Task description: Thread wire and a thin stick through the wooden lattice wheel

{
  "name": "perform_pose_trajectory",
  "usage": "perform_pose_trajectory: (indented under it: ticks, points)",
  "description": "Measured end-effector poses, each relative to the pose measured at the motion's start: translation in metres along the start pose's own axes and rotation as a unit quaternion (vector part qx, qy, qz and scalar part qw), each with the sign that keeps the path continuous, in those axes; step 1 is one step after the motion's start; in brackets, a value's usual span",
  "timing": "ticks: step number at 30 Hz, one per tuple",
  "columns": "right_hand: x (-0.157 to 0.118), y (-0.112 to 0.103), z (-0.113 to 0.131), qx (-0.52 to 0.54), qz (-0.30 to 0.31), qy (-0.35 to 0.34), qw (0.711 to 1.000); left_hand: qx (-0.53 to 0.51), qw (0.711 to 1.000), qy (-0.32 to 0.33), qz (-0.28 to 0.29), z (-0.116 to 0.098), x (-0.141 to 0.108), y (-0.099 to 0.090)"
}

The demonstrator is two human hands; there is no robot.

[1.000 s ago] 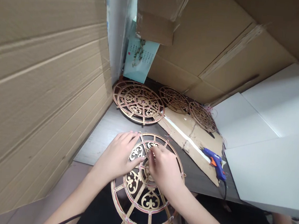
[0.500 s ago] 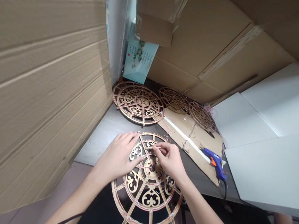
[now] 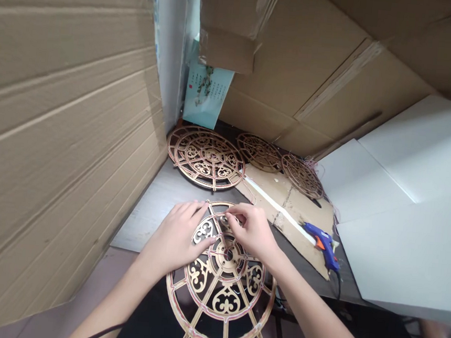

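A round openwork wooden disc point(image 3: 227, 299), with spokes, curled cut-outs and thin pink-red lines like wire along its rings, lies in front of me, its near part reaching past the table edge over my dark clothing. My left hand point(image 3: 175, 238) rests flat on the disc's upper left, thumb stretched towards the hub, fingers reaching its rim. Over the upper right of the disc, my right hand point(image 3: 253, 234) is closed in a pinch near the far spokes. What its fingertips hold is too small to make out, and that hand covers part of the disc.
Similar discs point(image 3: 206, 159) lie stacked at the back left, with another disc point(image 3: 260, 152) and a smaller-looking one point(image 3: 303, 176) beside them. A blue glue gun point(image 3: 323, 243) sits on a cardboard sheet point(image 3: 286, 195). Cardboard walls point(image 3: 62, 139) and white boards point(image 3: 406, 221) flank the table.
My right hand has shifted slightly up and left along the disc, its fingertips nearer the outer ring. My left hand stays in place on the disc. The view has shifted slightly.
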State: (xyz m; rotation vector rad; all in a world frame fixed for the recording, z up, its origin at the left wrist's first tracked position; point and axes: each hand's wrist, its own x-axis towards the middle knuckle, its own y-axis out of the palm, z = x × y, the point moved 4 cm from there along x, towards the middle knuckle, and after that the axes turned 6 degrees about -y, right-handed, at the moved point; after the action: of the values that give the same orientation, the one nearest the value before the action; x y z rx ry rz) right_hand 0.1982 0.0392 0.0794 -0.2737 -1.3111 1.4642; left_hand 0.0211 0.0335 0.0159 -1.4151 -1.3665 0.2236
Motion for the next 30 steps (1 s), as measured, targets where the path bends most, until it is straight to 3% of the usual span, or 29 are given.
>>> perform_pose_trajectory:
  ticks: [12, 18, 24, 30]
  points:
    - [0.014, 0.004, 0.015, -0.081, 0.079, -0.040, 0.993, -0.005, 1.000, 0.007, -0.004, 0.000, -0.001, -0.001]
    - [0.022, 0.013, 0.029, -0.119, 0.113, -0.017, 0.986, -0.002, 1.000, 0.007, 0.002, 0.001, -0.002, 0.000]
    - [0.041, 0.002, -0.001, -0.012, 0.172, 0.044, 0.984, -0.003, 1.000, 0.006, 0.002, 0.000, 0.000, 0.001]
    - [0.036, 0.005, -0.036, 0.118, 0.217, 0.093, 0.965, -0.005, 1.000, 0.008, -0.002, -0.001, -0.001, -0.001]
